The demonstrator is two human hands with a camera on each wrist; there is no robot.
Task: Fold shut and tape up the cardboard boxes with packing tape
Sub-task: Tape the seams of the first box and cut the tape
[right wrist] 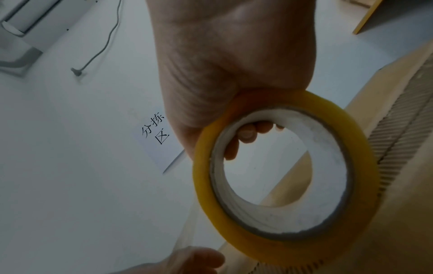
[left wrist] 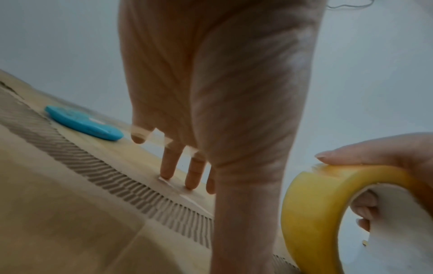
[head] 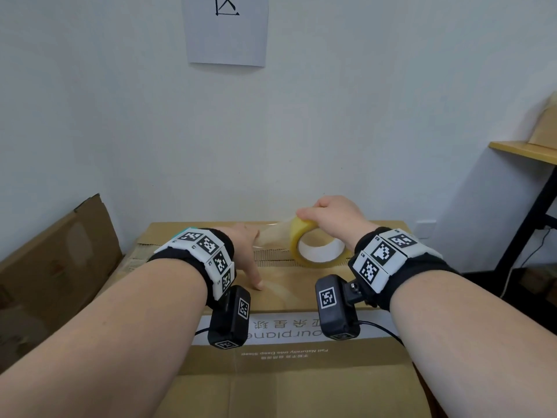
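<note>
A large cardboard box (head: 301, 375) lies in front of me with its top flaps folded down, the corrugated seam (head: 274, 254) running across the top. My right hand (head: 331, 215) grips a yellow tape roll (head: 319, 248) from above, with fingers (right wrist: 246, 133) curled inside the core. A clear strip of tape (head: 271, 233) stretches from the roll toward my left hand (head: 248, 251). The straight fingers (left wrist: 168, 172) of that hand press the tape end onto the box beside the seam. In the right wrist view the roll (right wrist: 281, 181) stands on edge above the box.
A blue flat cutter (left wrist: 84, 124) lies on the box top left of my left hand. Flattened cardboard (head: 60, 251) leans against the wall on the left. A wooden shelf (head: 524, 150) with a carton (head: 545, 128) stands at the right. A paper sign (head: 226, 28) hangs on the wall.
</note>
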